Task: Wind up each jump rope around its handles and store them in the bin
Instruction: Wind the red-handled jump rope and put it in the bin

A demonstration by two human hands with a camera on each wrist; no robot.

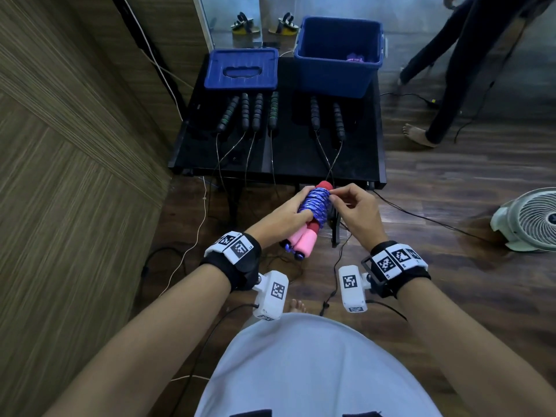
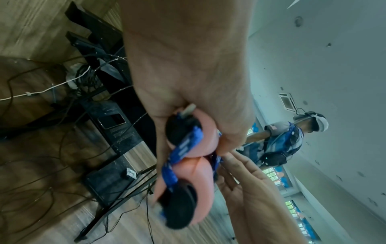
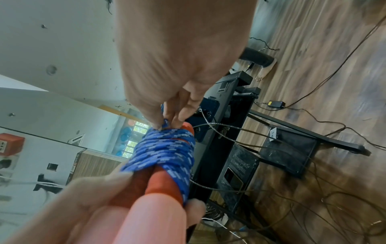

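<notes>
My left hand (image 1: 282,216) grips a pair of pink and red foam handles (image 1: 304,240) held side by side, with blue braided rope (image 1: 316,203) wound thickly round their upper part. My right hand (image 1: 349,203) pinches the rope's end (image 3: 166,123) at the top of the coil (image 3: 165,151). The left wrist view looks at the handles' black end caps (image 2: 181,209) with blue rope crossing them. The blue bin (image 1: 338,55) stands open at the table's far right, something purple (image 1: 356,58) inside.
Three black-handled jump ropes (image 1: 257,111) lie unwound on the black table (image 1: 288,158), their cords hanging over the front edge. The bin's lid (image 1: 240,69) lies at far left. Another person's legs (image 1: 442,85) stand at right, a white fan (image 1: 529,219) on the floor.
</notes>
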